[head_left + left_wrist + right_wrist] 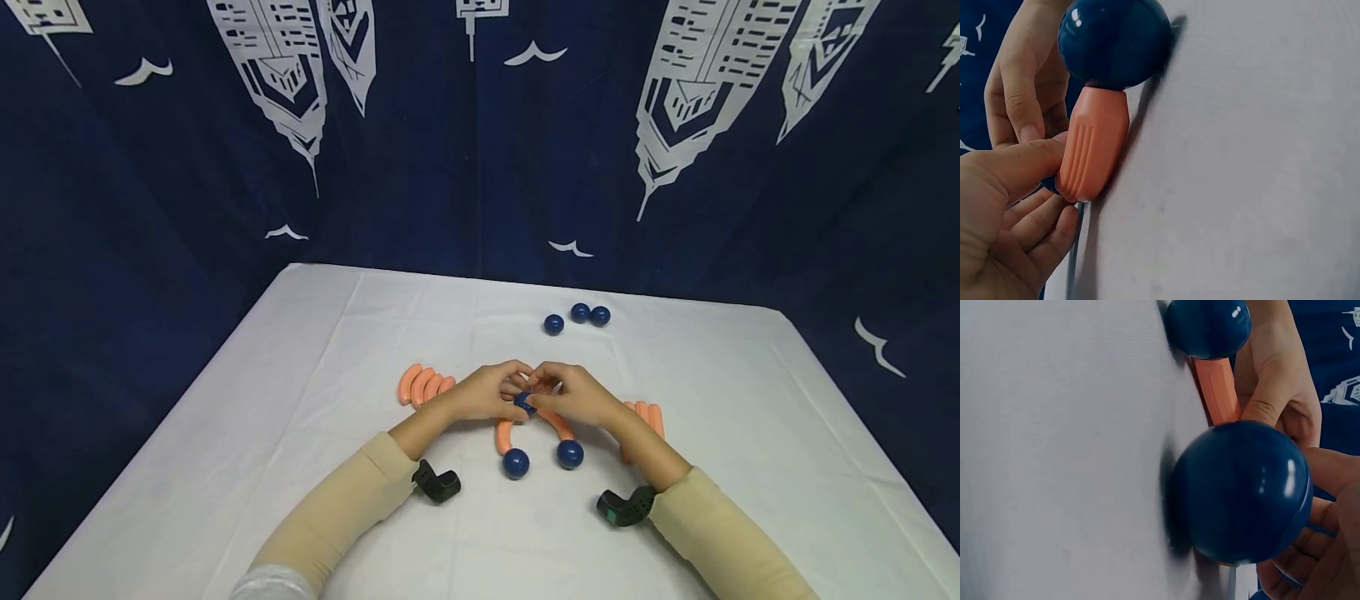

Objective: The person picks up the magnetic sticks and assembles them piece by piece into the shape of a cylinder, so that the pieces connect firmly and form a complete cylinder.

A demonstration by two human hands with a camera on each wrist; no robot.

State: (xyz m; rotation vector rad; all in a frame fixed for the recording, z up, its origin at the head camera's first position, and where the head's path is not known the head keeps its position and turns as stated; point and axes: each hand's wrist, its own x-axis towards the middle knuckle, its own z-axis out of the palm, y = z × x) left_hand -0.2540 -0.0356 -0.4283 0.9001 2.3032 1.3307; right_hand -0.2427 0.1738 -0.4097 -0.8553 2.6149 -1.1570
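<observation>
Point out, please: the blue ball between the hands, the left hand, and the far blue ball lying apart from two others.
Middle blue ball (523,404): head view, its visible part.
Left hand (483,393): head view, between wrist and knuckles.
Lone far ball (553,325): head view, its middle.

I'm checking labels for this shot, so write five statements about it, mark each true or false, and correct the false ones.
1. A glossy, round blue ball sits between the left hand and the right hand. True.
2. Nothing lies beyond the hands. False: three far blue balls lie toward the far edge of the white cloth.
3. The two blue balls nearest the person each touch an end of a curved, coral-coloured bar. True.
4. The leftmost bars are stacked on top of each other. False: these coral bars lie side by side.
5. The dark blue fabric backdrop carries white prints. True.
</observation>
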